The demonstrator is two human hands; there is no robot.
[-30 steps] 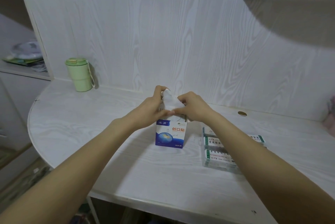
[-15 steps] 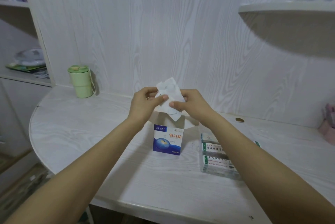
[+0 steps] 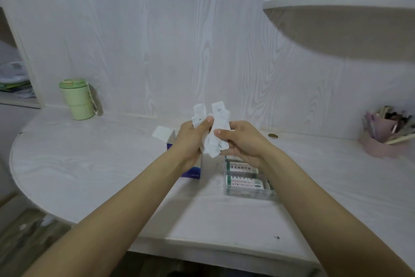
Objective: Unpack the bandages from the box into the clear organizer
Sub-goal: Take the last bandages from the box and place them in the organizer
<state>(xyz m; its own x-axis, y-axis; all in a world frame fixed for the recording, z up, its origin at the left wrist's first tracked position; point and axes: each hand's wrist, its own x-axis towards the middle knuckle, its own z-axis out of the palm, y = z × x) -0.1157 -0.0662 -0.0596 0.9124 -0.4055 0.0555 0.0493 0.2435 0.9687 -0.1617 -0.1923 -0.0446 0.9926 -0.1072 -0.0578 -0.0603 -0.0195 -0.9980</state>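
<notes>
Together, left hand (image 3: 193, 140) and right hand (image 3: 241, 142) pinch the bandages (image 3: 215, 128) between them.

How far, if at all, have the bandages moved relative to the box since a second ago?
Yes. The bandages have come up out of the box, held above it in the left hand and right hand.

A pale green lidded cup (image 3: 77, 99) is set at the back left of the white table (image 3: 89, 164), against the wood-grain wall. A pink holder (image 3: 381, 142) filled with pens is seen far right, below 1 curved shelf (image 3: 336, 4).
</notes>
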